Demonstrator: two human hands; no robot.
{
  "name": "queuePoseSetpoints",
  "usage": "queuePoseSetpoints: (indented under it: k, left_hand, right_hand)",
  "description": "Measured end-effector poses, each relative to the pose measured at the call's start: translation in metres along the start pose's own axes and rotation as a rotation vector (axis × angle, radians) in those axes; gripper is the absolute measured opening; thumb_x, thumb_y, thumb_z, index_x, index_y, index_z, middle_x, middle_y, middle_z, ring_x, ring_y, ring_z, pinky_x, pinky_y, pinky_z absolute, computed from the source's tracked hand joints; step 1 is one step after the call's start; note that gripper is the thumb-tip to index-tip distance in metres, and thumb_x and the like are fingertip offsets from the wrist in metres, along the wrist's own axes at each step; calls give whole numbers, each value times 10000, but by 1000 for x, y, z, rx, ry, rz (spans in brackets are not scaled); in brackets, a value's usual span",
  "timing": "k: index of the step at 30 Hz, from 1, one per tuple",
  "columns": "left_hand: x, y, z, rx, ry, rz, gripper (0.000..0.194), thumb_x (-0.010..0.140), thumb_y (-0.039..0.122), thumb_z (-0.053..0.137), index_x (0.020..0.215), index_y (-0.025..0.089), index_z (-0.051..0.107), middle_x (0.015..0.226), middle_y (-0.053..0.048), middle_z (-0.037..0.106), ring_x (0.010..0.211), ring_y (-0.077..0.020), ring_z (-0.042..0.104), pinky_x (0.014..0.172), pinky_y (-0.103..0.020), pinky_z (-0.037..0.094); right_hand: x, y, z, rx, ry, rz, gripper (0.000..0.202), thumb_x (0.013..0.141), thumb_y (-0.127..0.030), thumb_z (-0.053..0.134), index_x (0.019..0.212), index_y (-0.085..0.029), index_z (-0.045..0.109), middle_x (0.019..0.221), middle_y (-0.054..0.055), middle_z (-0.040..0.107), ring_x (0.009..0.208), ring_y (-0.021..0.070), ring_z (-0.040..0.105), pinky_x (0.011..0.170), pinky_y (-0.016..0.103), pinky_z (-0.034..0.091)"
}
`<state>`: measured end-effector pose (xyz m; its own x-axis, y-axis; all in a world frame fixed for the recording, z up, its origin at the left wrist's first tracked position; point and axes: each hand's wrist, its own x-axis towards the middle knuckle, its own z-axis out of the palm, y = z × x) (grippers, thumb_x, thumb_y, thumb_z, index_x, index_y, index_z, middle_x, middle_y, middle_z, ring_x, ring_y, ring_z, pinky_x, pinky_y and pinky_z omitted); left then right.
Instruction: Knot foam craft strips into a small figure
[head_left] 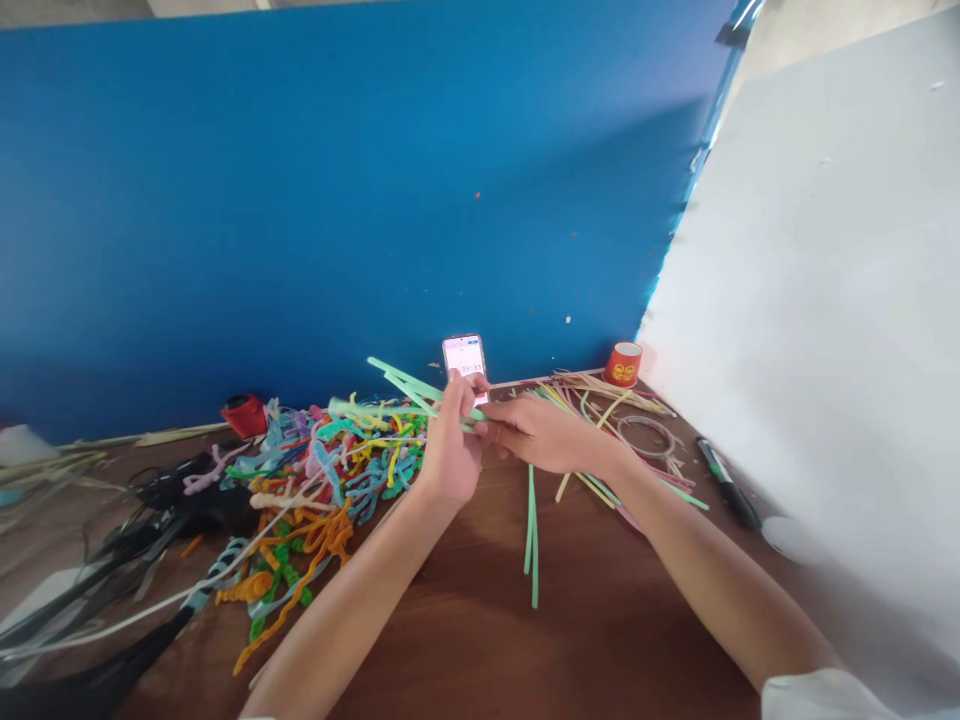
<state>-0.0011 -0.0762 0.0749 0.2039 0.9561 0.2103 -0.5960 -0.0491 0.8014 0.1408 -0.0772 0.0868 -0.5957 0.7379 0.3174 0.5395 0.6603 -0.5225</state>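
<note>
Both hands meet over the middle of the table around a few light green pipe cleaners (409,383). My left hand (454,445) is closed on them, and their free ends stick out to the upper left. Pressed against the same strands from the right, my right hand (536,432) pinches them with thumb and fingers. Where the strands cross between the fingers is partly hidden. Two more green lengths (531,540) extend below my right hand over the brown table; whether they join the held ones I cannot tell.
A heap of coloured pipe cleaners (330,470) lies left. Straight strips (600,485), a tape ring (646,437), a marker (726,482) and a red paper cup (623,364) are right. A phone (463,352) leans on the blue panel (360,200). Black straps and a white cable (150,610) lie front left.
</note>
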Motion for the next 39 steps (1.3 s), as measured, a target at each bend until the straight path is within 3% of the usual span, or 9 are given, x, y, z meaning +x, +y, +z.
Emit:
queuePoseSetpoints:
  k: [3,8,12,16,21,26,30,36,39]
  left_hand:
    - [5,14,-3,-144,37,38,597,880,407,655,551,175,213,654,31,403,601,-71,486,535,-204,422]
    - [10,37,-9,-222,63,114,583,925,328,566,559,194,133,513,65,189,447,-63,290,468,-212,334]
    - [8,45,-13,-200,70,110,493,965,290,462,553,203,205,480,78,118,395,-68,181,416,-230,236]
    - [6,45,-12,-191,61,90,453,970,298,429,566,202,249,481,77,121,386,-69,168,413,-241,211]
    - [5,35,-11,-205,104,145,460,954,294,426,553,203,221,473,75,114,386,-70,156,413,-245,204]
    - [6,22,-10,-152,125,161,504,935,312,479,538,207,187,469,68,136,410,-82,251,459,-241,292]
    - [9,18,-9,-98,112,165,520,949,311,490,529,199,204,465,63,160,438,-85,271,495,-229,319]
    - [10,17,-7,17,98,139,476,950,271,497,525,202,292,483,44,285,519,-107,397,579,-230,384]
    - [11,23,-8,141,179,290,367,908,236,558,571,195,419,583,22,461,602,-110,488,615,-223,402]
  right_hand:
    - [-1,-2,-2,-103,-24,13,295,1018,-241,435,783,-163,596,649,5,619,593,117,520,634,269,304]
    - [0,-3,-3,-137,-109,13,334,1029,-288,418,734,-174,528,637,-10,586,582,100,480,616,269,260]
    - [0,0,-5,-147,-124,15,350,1039,-339,391,749,-182,507,662,-8,590,592,102,473,608,271,245]
    - [-2,2,-7,-173,-134,25,357,1038,-362,383,759,-184,518,677,1,595,588,107,462,598,275,231]
    - [-1,-5,9,-453,-20,69,237,1020,-378,418,1026,-191,562,744,27,641,564,135,464,551,294,154]
    - [2,-10,31,-652,14,-58,141,981,-179,423,1035,-154,551,894,81,713,702,185,614,557,318,159]
    - [3,-9,37,-660,18,-43,175,981,-191,413,1072,-143,555,904,99,729,720,192,640,559,322,173]
    - [8,-1,26,-631,-26,34,331,1040,-322,323,1174,-180,590,875,100,739,646,185,618,558,322,152]
    - [6,8,11,-621,-32,65,328,1037,-309,334,1016,-180,635,909,97,735,685,175,619,565,317,164]
